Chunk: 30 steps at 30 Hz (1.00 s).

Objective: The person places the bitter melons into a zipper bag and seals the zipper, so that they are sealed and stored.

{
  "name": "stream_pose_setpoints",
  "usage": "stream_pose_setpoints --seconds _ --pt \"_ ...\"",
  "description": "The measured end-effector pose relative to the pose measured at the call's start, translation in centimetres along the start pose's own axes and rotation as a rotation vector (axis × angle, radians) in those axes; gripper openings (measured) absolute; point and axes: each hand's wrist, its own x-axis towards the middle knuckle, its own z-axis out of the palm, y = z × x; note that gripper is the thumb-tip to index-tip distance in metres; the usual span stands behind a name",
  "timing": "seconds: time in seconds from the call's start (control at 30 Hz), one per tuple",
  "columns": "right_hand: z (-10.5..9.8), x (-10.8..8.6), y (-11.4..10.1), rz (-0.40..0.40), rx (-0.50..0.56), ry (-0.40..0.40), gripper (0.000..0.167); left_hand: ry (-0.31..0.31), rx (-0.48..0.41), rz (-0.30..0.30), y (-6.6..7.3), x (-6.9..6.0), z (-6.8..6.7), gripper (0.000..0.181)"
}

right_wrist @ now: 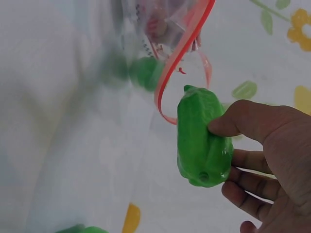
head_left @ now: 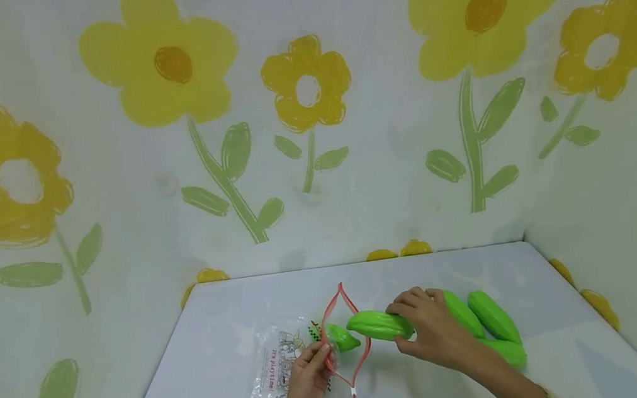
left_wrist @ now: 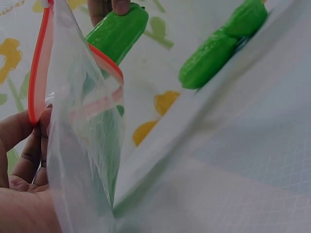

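A clear zip bag [head_left: 268, 374] with a red zip rim and printed drawings lies with its mouth spread apart. My left hand [head_left: 305, 383] pinches the near side of that rim, thumb against fingers, as the left wrist view shows too. Inside the bag, partly behind the plastic, is one green ridged bitter melon [head_left: 343, 337]. Another bitter melon [right_wrist: 199, 138], glossy like a plastic one, is held by my right hand [head_left: 435, 328] between thumb and fingers. Its far end points at the bag's mouth, close to the red rim [right_wrist: 170, 82].
Right of my right hand, several more green bitter melons [head_left: 494, 316] lie together on the pale table [head_left: 205, 335]. Behind the table hangs a white cloth [head_left: 363, 189] printed with yellow flowers, and it also runs down both sides.
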Motion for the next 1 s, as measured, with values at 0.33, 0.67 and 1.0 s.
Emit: stream_pose_setpoints --seconds 0.33,0.67,1.0 --pt "1.4 1.4 -0.6 -0.029 -0.035 -0.003 0.04 0.008 0.0 -0.003 0.0 0.0 0.2 0.005" --pt "2.7 3.2 -1.3 -0.012 -0.06 -0.021 0.039 -0.022 0.017 0.013 0.1 0.1 -0.2 0.008" --pt "3.6 3.9 -1.9 0.0 -0.065 -0.043 0.039 -0.006 0.003 -0.013 0.0 0.2 -0.1 0.007"
